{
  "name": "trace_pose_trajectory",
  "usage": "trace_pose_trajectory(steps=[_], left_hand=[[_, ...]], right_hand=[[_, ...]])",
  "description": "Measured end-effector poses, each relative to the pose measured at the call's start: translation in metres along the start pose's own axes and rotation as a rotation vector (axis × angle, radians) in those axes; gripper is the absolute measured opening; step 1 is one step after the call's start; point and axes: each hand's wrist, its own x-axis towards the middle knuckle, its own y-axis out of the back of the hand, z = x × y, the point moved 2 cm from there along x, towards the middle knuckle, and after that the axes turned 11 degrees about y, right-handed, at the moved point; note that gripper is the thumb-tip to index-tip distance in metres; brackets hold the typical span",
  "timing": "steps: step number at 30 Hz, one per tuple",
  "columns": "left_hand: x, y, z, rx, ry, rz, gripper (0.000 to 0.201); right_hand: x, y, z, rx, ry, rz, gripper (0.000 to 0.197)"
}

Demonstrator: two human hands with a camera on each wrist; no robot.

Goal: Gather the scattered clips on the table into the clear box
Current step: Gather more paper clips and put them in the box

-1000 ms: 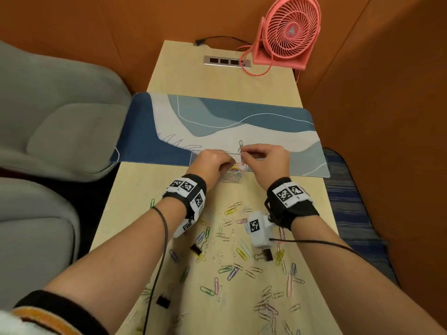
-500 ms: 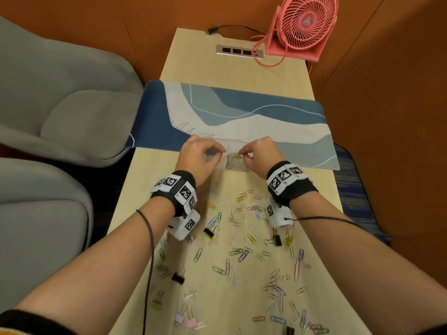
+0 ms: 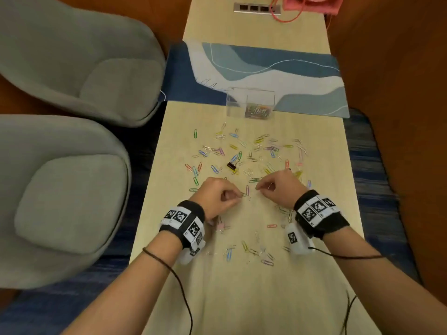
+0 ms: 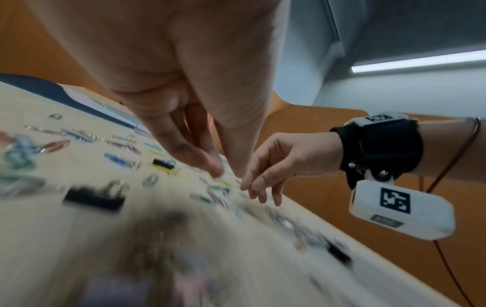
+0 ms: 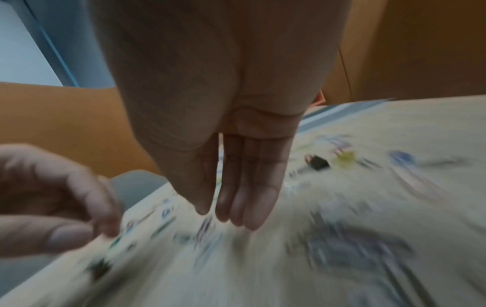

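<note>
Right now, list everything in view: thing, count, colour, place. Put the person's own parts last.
paper clips: many, mixed colours, scattered on the table between the box and the hands
binder clip: one plainly seen, black, mid-scatter
clear box: one, transparent, at the mat's near edge, some clips inside
table: one, light wood
desk mat: one, blue and white, across the table beyond the box
fan: one, pink, far end, only its base showing
power strip: one, silver, set in the table by the fan
armchairs: two, grey, left of the table
left hand: fingers curled, fingertips at a clip
right hand: fingers curled over the clips; grip unclear
</note>
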Motion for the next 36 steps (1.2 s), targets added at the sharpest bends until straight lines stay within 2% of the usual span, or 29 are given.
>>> trace_pose_trajectory(steps=[2,6,11,15,17,19,21,23,26,31,33,36], left_hand=[[-0.023,-0.015,-0.005,0.112,-0.022,0.036,0.012],[-0.058,-0.032,-0.018,0.255,0.044,0.143,0.012],[-0.088,-0.048,-0.026,0.444,-0.054,0.194,0.004],[-0.108,-0.051,-0.022,0.538,-0.069,0.267,0.006],[-0.123,-0.058,-0.019,0.521,-0.034,0.291,0.005],[-0.137,-0.068,-0.021,0.462,0.075,0.298,0.011],[-0.149,-0.078,-0.028,0.377,0.206,0.298,0.020],[-0.154,-0.084,-0.032,0.302,0.272,0.303,0.025],[-0.153,-0.090,-0.030,0.194,0.270,0.301,0.031],[-0.144,-0.104,-0.028,0.122,0.252,0.224,0.056],[-0.141,-0.108,-0.026,0.185,0.187,0.196,0.055],[-0.140,-0.111,-0.022,0.263,0.100,0.210,0.040]], right_hand=[[-0.030,-0.025,-0.005,0.005,0.011,-0.043,0.018],[-0.068,-0.065,-0.016,-0.070,0.053,-0.065,0.022],[-0.099,-0.088,-0.027,-0.011,0.092,-0.081,0.021],[-0.126,-0.076,-0.015,-0.016,-0.038,0.093,0.013],[-0.141,-0.076,-0.006,-0.038,-0.141,0.146,0.015],[-0.150,-0.084,-0.006,-0.022,-0.200,0.140,0.023],[-0.154,-0.098,-0.015,0.019,-0.190,0.137,0.033],[-0.150,-0.112,-0.028,0.061,-0.129,0.142,0.037],[-0.143,-0.122,-0.039,0.109,-0.099,0.154,0.040],[-0.149,-0.124,-0.037,0.002,-0.220,0.143,0.058],[-0.153,-0.130,-0.041,0.013,-0.215,0.140,0.062],[-0.151,-0.138,-0.049,0.020,-0.184,0.139,0.065]])
